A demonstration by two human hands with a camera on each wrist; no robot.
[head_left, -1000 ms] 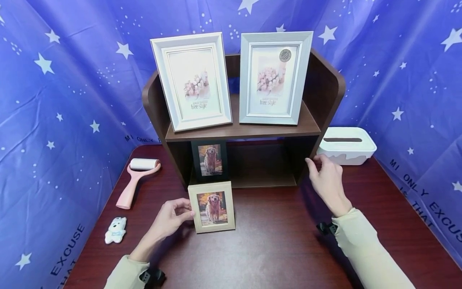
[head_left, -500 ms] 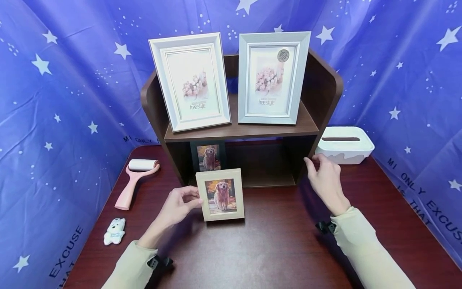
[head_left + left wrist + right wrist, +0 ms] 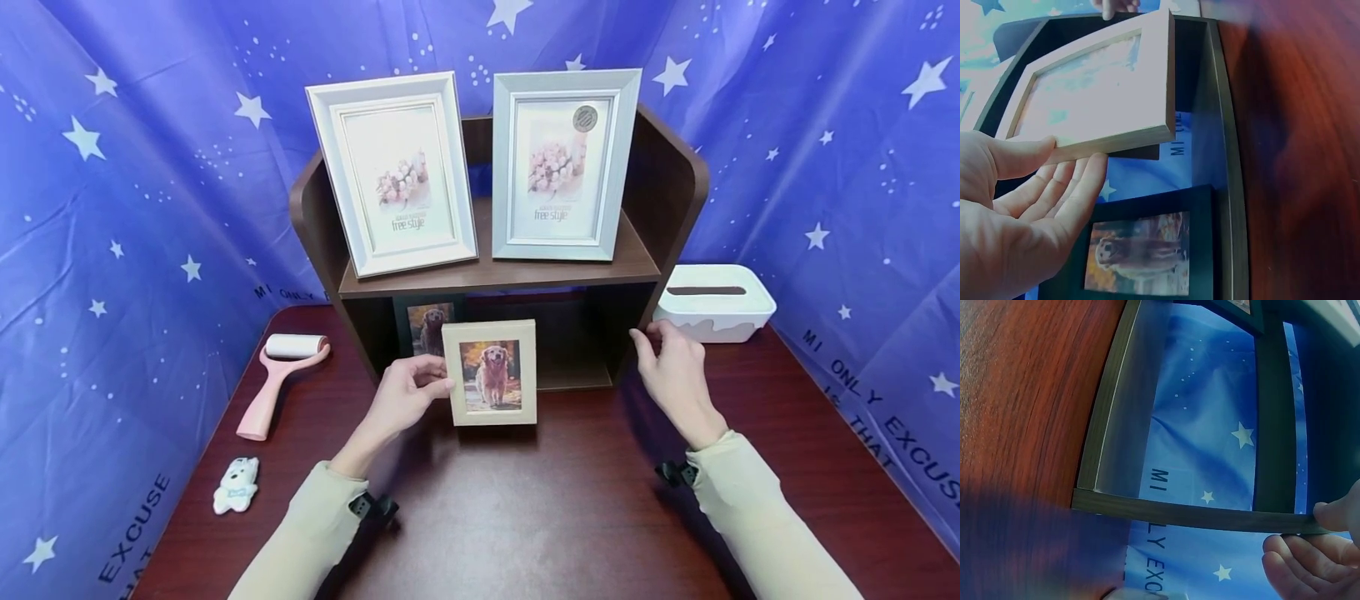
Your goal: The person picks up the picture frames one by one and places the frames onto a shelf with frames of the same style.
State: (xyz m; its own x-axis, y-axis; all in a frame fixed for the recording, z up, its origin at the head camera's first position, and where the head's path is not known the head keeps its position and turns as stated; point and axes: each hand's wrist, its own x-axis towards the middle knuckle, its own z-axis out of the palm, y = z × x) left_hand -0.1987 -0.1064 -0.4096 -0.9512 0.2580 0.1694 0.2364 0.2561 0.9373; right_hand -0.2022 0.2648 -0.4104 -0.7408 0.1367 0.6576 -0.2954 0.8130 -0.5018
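Observation:
A light-wood photo frame [image 3: 491,375] with a dog picture is held upright by my left hand [image 3: 405,396] in front of the shelf's lower compartment. In the left wrist view the thumb lies on the front of its border and the fingers are behind. A dark green photo frame [image 3: 427,329] with a similar dog picture stands inside that compartment at the left, partly hidden by the light-wood one. My right hand [image 3: 678,375] grips the right side panel of the dark brown shelf [image 3: 678,200], thumb inside and fingers outside, as the right wrist view [image 3: 1313,562] shows.
A white photo frame [image 3: 401,179] and a grey-blue photo frame [image 3: 562,167] stand on the upper shelf. A pink-handled roller [image 3: 281,375] and a small white bear figure [image 3: 236,485] lie at the left. A white tissue box [image 3: 716,312] sits right of the shelf.
My left hand has carried the light-wood photo frame to the right and toward the shelf, covering more of the dark green one. The right hand has stayed on the side panel.

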